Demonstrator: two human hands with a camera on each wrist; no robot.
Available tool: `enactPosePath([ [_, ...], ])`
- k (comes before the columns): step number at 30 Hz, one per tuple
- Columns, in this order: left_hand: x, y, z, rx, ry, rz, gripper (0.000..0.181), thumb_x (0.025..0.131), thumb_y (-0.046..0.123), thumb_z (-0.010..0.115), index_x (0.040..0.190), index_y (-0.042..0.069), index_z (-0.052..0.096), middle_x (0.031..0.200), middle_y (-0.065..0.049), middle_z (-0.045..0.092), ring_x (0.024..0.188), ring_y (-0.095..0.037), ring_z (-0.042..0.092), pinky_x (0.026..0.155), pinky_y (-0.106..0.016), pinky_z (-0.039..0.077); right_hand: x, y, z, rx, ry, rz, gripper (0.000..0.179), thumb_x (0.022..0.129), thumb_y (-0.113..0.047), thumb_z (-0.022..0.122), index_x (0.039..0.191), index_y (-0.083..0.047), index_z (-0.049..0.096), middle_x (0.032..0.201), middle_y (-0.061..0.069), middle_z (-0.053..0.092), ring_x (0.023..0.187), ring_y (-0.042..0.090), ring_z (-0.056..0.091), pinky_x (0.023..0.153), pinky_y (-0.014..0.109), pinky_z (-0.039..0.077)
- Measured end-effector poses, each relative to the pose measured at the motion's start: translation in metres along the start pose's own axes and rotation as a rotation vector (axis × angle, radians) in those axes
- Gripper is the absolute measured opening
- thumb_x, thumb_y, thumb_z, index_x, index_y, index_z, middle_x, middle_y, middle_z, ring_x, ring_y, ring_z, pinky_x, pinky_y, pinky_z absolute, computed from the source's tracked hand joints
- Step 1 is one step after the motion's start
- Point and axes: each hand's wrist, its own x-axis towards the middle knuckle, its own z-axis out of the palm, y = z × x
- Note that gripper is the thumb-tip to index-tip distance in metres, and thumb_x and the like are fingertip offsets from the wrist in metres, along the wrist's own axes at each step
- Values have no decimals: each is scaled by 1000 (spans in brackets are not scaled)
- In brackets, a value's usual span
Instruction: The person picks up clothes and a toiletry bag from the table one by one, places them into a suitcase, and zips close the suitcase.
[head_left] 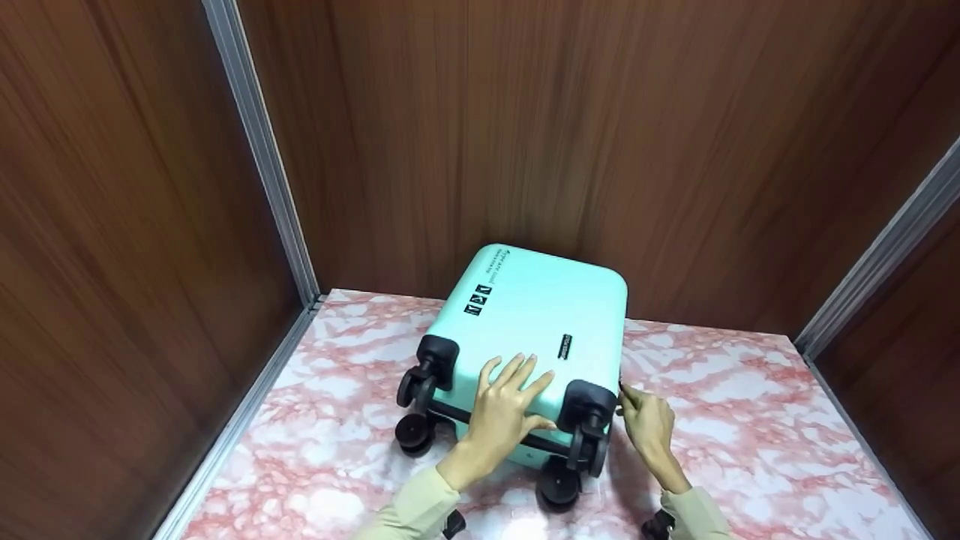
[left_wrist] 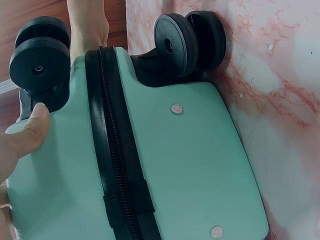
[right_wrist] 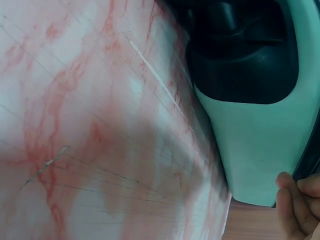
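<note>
A mint-green hard-shell suitcase (head_left: 540, 307) lies flat on the table, its black wheels (head_left: 559, 484) toward me. My left hand (head_left: 501, 412) rests with spread fingers on the upper shell near the wheel end; its thumb (left_wrist: 32, 132) touches the bottom face in the left wrist view. A black zipper (left_wrist: 117, 165) runs round the side between the two shells and looks closed along this end. At the suitcase's right side, my right hand (head_left: 649, 420) has its fingers curled and pinches a small zipper pull at the zipper line, mostly hidden by the fingertips.
The table (head_left: 735, 427) has a pink-and-white marbled top. Brown wood-grain panels (head_left: 525, 135) stand behind and at both sides, with metal posts (head_left: 262, 150) at the corners. The suitcase's far end lies close to the back panel.
</note>
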Motion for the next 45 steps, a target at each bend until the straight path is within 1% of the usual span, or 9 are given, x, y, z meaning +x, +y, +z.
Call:
enactPosePath([
  [3, -1, -1, 1, -2, 0, -1, 76, 62, 57, 77, 128, 20, 68, 134, -11, 61, 126, -26, 55, 105, -51, 37, -1, 0, 0, 1, -1, -7, 22, 89, 2, 65, 109, 5, 73, 69, 11, 72, 62, 29, 70, 64, 54, 49],
  [10, -1, 0, 0, 0, -7, -3, 76, 62, 58, 77, 128, 21, 68, 135, -11, 60, 127, -26, 54, 106, -51, 37, -4, 1, 0, -12, 13, -27, 22, 88, 3, 66, 108, 3, 74, 67, 10, 71, 60, 29, 70, 60, 53, 49],
  [20, 0, 0, 1, 12, -6, 0, 76, 61, 58, 77, 127, 21, 69, 134, -10, 61, 126, -25, 55, 106, -51, 37, -6, -1, -2, -24, 22, -48, 20, 87, 3, 67, 106, 4, 74, 65, 11, 70, 57, 29, 69, 56, 52, 48],
  [23, -1, 0, 1, 10, -8, 0, 76, 62, 58, 77, 128, 21, 69, 135, -10, 60, 126, -26, 55, 106, -51, 36, -7, -1, -2, -21, 22, -52, 21, 87, 3, 67, 107, 5, 74, 67, 11, 71, 57, 28, 69, 56, 51, 48],
  [32, 0, 1, -1, 11, -22, -8, 75, 62, 58, 77, 127, 22, 69, 135, -9, 61, 127, -25, 54, 106, -50, 36, -10, -1, -2, -29, 18, -44, 22, 87, 4, 66, 107, 5, 74, 66, 10, 71, 58, 29, 69, 58, 54, 49],
  [40, 0, -2, -4, -6, -31, -14, 75, 62, 57, 77, 127, 22, 69, 135, -9, 60, 127, -25, 54, 107, -52, 35, -15, -6, -4, -18, 5, -47, 24, 86, 4, 67, 110, 4, 73, 71, 9, 73, 56, 24, 68, 60, 52, 50],
  [45, -2, -3, -5, -18, -35, -13, 74, 62, 57, 77, 127, 22, 69, 135, -9, 61, 127, -25, 54, 107, -52, 35, -16, -7, -5, -21, 5, -51, 23, 86, 4, 67, 109, 4, 73, 72, 9, 73, 56, 23, 68, 60, 51, 50],
])
